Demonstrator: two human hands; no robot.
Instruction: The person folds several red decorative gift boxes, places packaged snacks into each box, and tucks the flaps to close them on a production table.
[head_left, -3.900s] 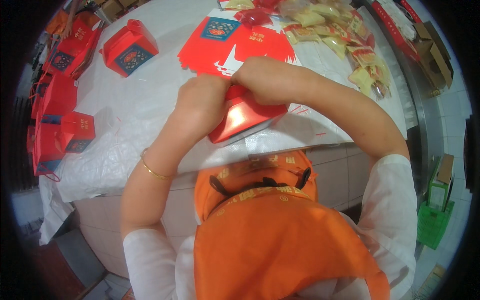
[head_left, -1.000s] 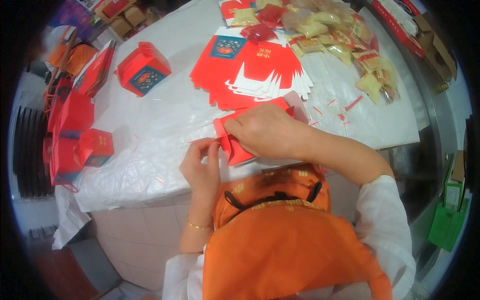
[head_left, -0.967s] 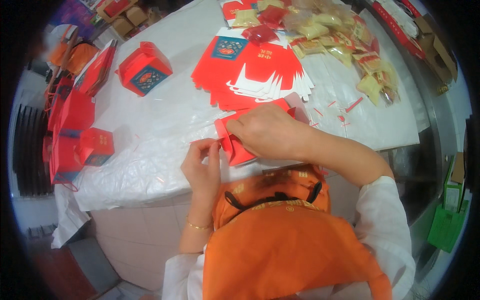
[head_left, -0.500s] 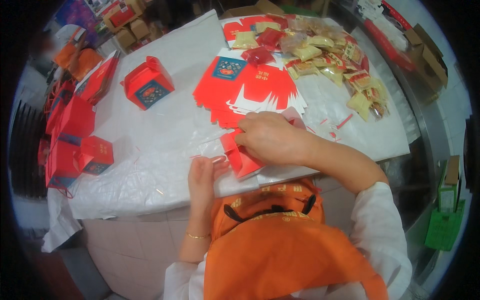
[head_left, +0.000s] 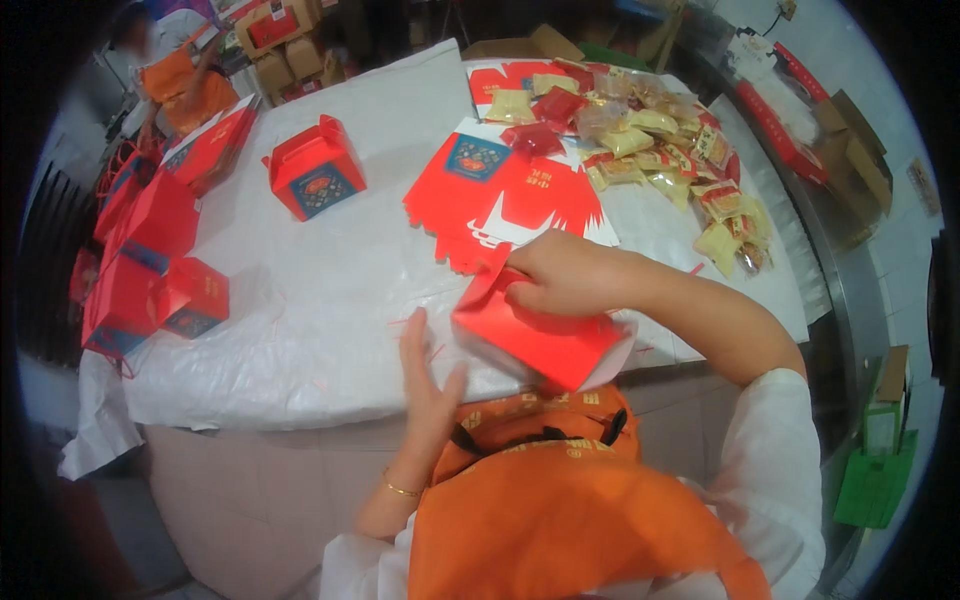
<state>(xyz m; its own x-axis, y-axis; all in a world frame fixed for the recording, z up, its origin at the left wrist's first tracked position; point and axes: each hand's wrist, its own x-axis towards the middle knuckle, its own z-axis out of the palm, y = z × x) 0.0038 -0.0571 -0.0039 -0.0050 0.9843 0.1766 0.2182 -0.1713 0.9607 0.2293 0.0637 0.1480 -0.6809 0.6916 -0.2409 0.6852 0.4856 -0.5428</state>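
Note:
My right hand (head_left: 560, 268) grips a red carton (head_left: 535, 345) at its upper edge, fingers bent over the top and partly hidden. The carton is tilted at the table's near edge, a pale inner flap showing on its right. Left of it, my left hand (head_left: 428, 385) is apart from the carton, thumb and fingers spread, holding nothing. Just beyond the carton lies a stack of flat printed red cartons (head_left: 440, 185) with white cut edges. A folded red box with a handle top (head_left: 318, 180) stands farther left.
A heap of wrapped snack packets (head_left: 650, 130) covers the far right of the white-covered table (head_left: 300, 340). Several red boxes (head_left: 155, 225) crowd the left edge. Another person in an orange apron (head_left: 180, 85) is at the far left. A green crate (head_left: 875, 480) is at the right.
The carton has turned, showing a broad red side, and shifted slightly right and nearer with my right hand. My left hand has spread its fingers and moved a little toward me. The view has shifted slightly.

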